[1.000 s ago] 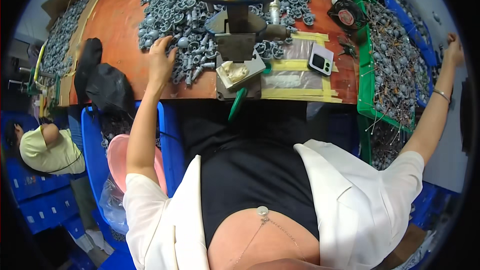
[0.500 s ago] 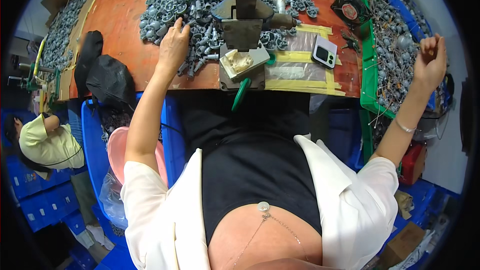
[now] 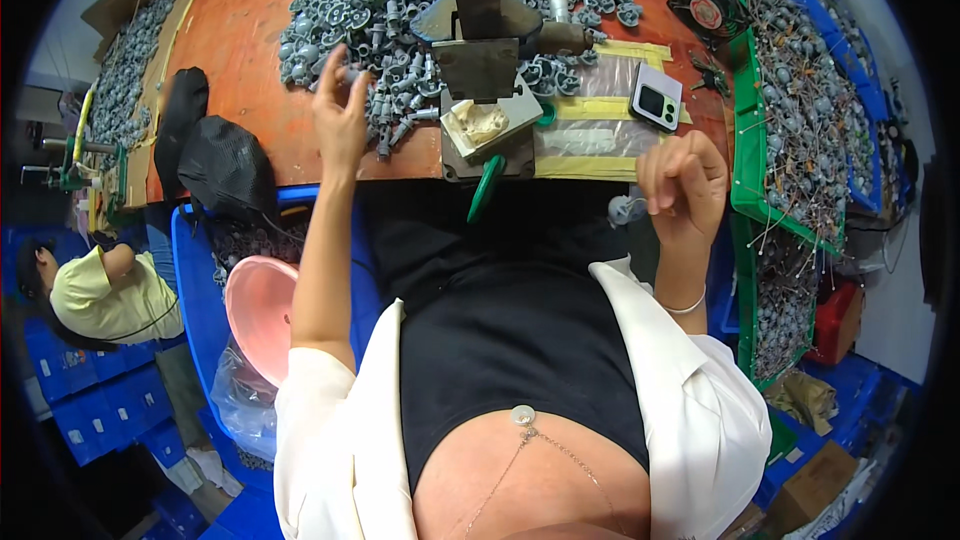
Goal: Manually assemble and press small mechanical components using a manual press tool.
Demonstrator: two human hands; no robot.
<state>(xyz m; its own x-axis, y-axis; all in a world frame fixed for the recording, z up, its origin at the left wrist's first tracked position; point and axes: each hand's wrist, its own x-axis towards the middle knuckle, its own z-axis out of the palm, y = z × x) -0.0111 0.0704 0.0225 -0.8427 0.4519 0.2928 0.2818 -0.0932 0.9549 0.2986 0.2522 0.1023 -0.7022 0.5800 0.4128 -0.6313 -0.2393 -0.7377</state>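
My left hand (image 3: 340,130) is at the near left edge of a pile of grey plastic parts (image 3: 365,5). Between its thumb and forefinger sits a small rounded grey plastic part (image 3: 352,74). My right hand (image 3: 685,180) is raised off the table's front edge, fingers curled. From its fingertips hangs a round grey part with thin wires (image 3: 625,210). Between my hands stands a metal press (image 3: 480,70), with a pale block-shaped fixture (image 3: 475,125) under its head and a green handle (image 3: 487,188) in front.
Right of the press lie a phone (image 3: 656,98), keys (image 3: 710,75) and a small fan (image 3: 708,10). A green crate (image 3: 748,155) of wired grey parts stands far right. Black cloth items (image 3: 225,165) lie left; a pink basin (image 3: 262,305) is below. Another person (image 3: 115,295) sits far left.
My right hand has come from over the green crate to the table's front edge, carrying the wired grey part. My left hand has drawn slightly back and left at the pile, its fingers spreading around a part.
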